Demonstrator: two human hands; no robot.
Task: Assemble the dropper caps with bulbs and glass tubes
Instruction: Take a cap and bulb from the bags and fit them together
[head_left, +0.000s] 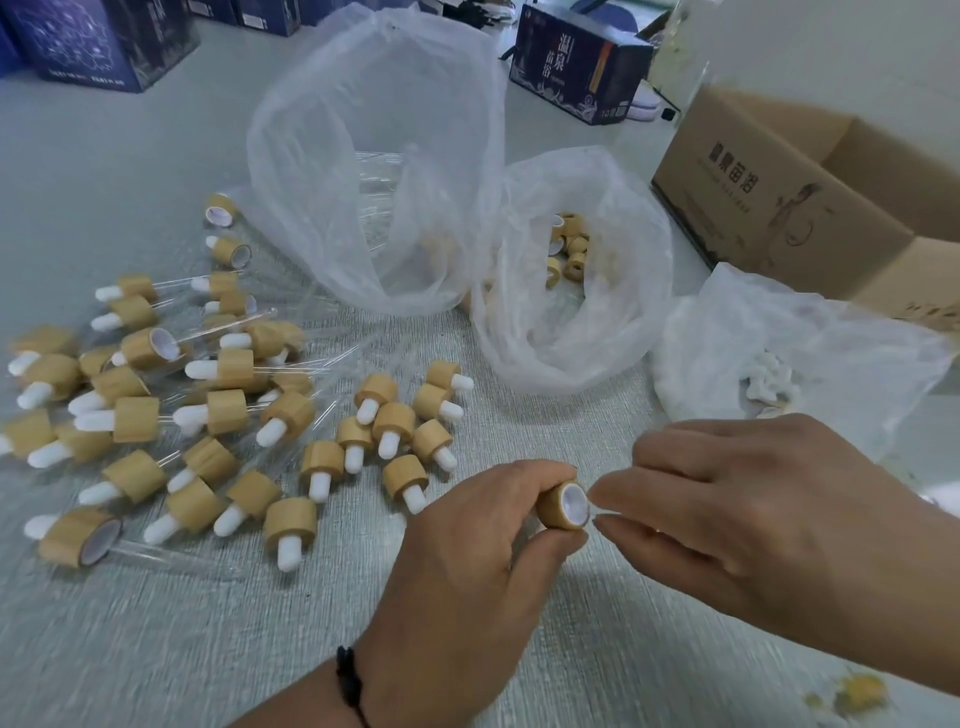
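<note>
My left hand (467, 545) grips a bamboo-coloured dropper cap (563, 506) at the front centre, its white-lined open end turned to the right. My right hand (727, 509) pinches a thin glass tube (605, 512) at the cap's opening; the tube is barely visible between the fingers. To the left lies a heap of finished droppers (156, 405) with white bulbs and glass tubes. A smaller group of caps with bulbs (400, 431), with no tubes visible, lies just left of my hands.
Three clear plastic bags stand behind: one with glass tubes (374, 176), one with bare caps (569, 249), one with white bulbs (769, 374). An open cardboard box (810, 197) is at the right. Dark blue boxes (576, 67) line the back.
</note>
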